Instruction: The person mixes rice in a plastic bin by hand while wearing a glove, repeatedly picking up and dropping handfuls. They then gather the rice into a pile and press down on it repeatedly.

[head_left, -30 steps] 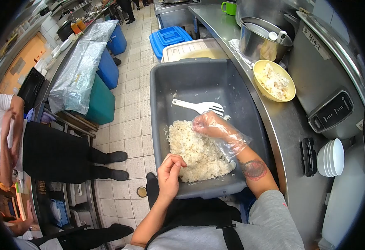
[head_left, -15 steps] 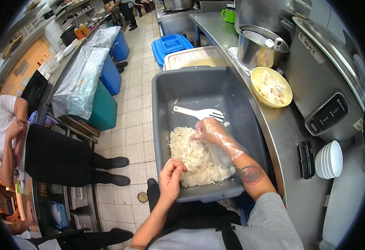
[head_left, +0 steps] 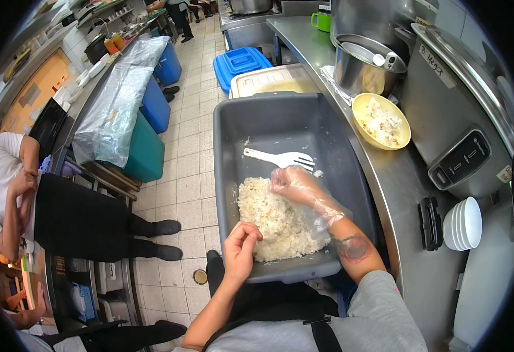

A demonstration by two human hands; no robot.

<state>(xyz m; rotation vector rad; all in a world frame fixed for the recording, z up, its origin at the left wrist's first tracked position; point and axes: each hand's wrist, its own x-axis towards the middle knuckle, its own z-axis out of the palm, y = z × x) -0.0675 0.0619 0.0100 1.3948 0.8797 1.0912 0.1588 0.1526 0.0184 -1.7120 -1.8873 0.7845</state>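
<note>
A mound of cooked white rice lies in the near part of a deep grey tub. Over the upper part of the mound is my right hand, in a loose clear plastic glove, its fingers pinched together; whether they hold anything is hidden. My left hand is bare and closed, fingers curled in, at the tub's near left rim beside the rice; nothing shows in it. Just beyond my right hand, a white slotted rice paddle lies flat on the tub floor.
To the right, a steel counter carries a yellow bowl of rice, a large steel cooker and stacked white bowls. Lidded bins stand beyond the tub. A person stands at left with arms folded.
My right hand has lifted slightly away from the rice and tilted back, its fingers still pinched. My left hand is nearly unmoved.
</note>
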